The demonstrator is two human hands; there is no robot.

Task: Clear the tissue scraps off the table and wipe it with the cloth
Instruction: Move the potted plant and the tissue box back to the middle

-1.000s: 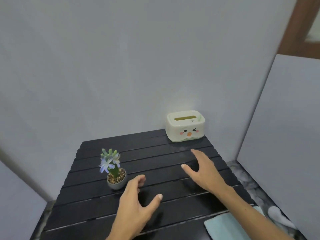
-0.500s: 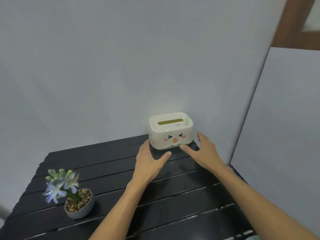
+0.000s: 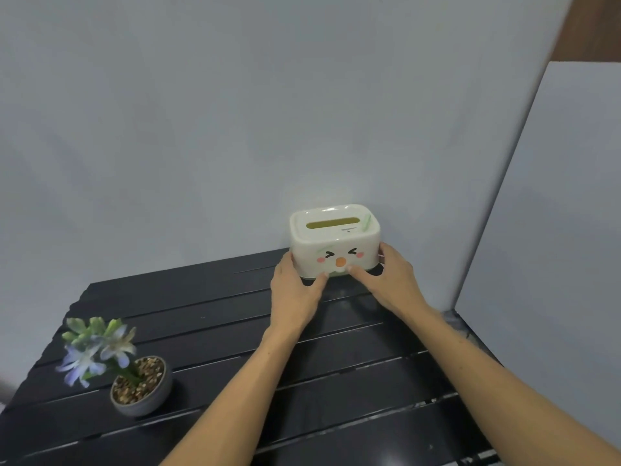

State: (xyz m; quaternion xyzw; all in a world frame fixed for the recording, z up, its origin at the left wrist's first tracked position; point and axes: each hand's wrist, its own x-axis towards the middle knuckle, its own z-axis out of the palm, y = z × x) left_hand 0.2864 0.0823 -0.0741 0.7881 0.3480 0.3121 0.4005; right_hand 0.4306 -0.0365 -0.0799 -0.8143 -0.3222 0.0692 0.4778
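A cream tissue box (image 3: 334,238) with a cartoon face and a slot in its lid stands at the far edge of the black slatted table (image 3: 215,317), close to the wall. My left hand (image 3: 294,292) grips its left side, thumb on the lower front. On the right side my right hand (image 3: 389,280) grips the box, its thumb meeting the left thumb under the face. No tissue scraps and no cloth show in this view.
A small grey pot (image 3: 141,386) with gravel and pale blue flowers stands at the table's near left. A grey wall rises right behind the box. A light panel (image 3: 554,230) closes off the right side beyond the table's edge.
Both hands have reached forward from the middle of the table and closed on the sides of the tissue box. The view has shifted, and the pale blue cloth has left the frame.
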